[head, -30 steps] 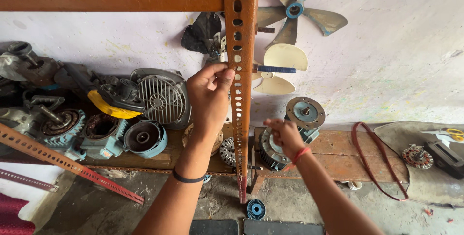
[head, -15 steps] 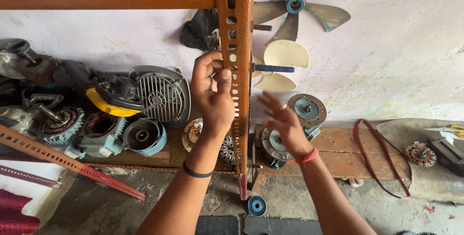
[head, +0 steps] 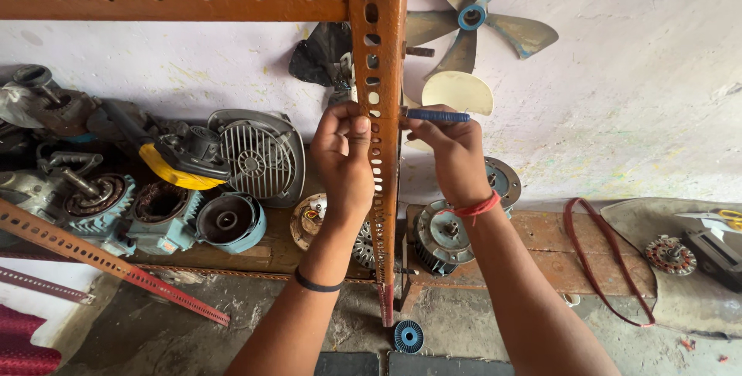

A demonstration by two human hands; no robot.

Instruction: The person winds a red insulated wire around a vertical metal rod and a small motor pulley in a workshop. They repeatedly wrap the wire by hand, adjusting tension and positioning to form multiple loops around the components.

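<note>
While I look down, motor housings (head: 162, 210) crowd the left end of the wooden shelf (head: 556, 248), a grey finned cover (head: 259, 158) leaning at its back edge. My left hand (head: 346, 161) is pinched shut against the orange slotted upright (head: 380, 144); I cannot tell what it grips. Just right of the upright, my right hand (head: 456, 156) closes on a blue-handled screwdriver (head: 437, 115), held level, tip at the upright. A fan blade (head: 473, 20) hangs on the wall; a red belt (head: 610, 256) lies near the shelf's right end.
</note>
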